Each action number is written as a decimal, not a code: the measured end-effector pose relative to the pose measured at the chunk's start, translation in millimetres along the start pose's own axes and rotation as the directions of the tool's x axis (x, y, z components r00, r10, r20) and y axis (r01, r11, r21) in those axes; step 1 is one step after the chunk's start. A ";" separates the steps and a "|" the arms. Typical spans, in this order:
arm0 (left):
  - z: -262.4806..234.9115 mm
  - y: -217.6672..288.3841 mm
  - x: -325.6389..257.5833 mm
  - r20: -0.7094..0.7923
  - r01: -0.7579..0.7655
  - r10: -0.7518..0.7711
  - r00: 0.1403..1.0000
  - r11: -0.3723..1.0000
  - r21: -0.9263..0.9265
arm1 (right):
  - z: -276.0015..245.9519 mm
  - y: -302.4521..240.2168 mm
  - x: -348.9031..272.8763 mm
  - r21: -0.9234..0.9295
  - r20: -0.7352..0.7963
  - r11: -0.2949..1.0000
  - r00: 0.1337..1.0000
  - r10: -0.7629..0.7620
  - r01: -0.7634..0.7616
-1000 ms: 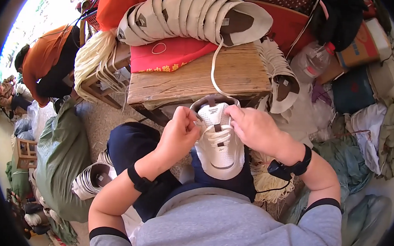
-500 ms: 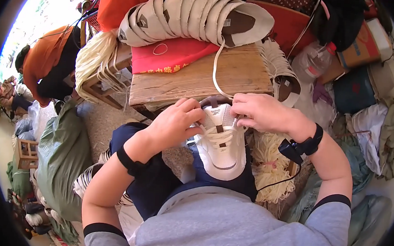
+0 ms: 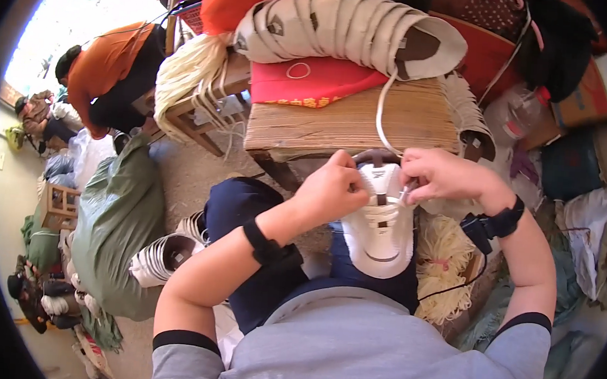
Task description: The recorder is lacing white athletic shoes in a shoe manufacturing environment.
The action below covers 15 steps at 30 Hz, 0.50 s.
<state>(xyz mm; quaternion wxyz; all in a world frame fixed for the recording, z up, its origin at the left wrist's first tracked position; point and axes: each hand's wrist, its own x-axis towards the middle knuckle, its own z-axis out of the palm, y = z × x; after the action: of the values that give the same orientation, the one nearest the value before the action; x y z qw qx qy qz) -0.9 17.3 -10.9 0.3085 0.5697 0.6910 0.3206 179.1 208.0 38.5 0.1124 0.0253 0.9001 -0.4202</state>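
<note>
A white shoe upper with a brown lining and brown tongue loop lies toe toward me over my dark trousers, partly laced. My left hand is curled closed at the left edge of its eyelets; whatever its fingers pinch is hidden. At the right eyelet edge, my right hand pinches a cream shoelace, only a bit of which shows by the fingertips. A long shoelace runs from the table down behind the shoe's collar.
A wooden table ahead bears a red cloth and a row of nested shoe uppers. Lace bundles hang at right and on a stool at left. A green sack and more uppers stand left. A person bends beyond.
The view has shifted, so the scene sits further right. My left hand has drawn slightly away from the shoe's tongue and its fingers have curled tighter. My right hand stays at the right eyelets.
</note>
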 end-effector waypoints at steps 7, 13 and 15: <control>14.8 -7.6 -5.1 -0.148 0.079 -0.092 0.985 0.993 -0.092 | 6.4 7.1 3.2 0.086 -0.041 0.996 0.999 0.029 -0.025; 15.9 -7.1 -6.5 -0.159 0.139 -0.252 0.954 0.849 -0.510 | 30.3 6.9 8.0 0.075 -0.135 0.986 0.978 0.160 -0.151; 17.5 1.1 -11.4 -0.154 0.167 -0.280 0.948 0.846 -0.507 | 45.0 6.6 9.1 0.122 -0.292 0.962 0.918 0.269 -0.243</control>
<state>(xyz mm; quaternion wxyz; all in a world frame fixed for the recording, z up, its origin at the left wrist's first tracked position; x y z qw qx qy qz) 15.4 7.8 -19.9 0.3984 0.3493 0.6796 0.5073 179.3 177.5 3.6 0.0248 0.2123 0.8772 -0.4299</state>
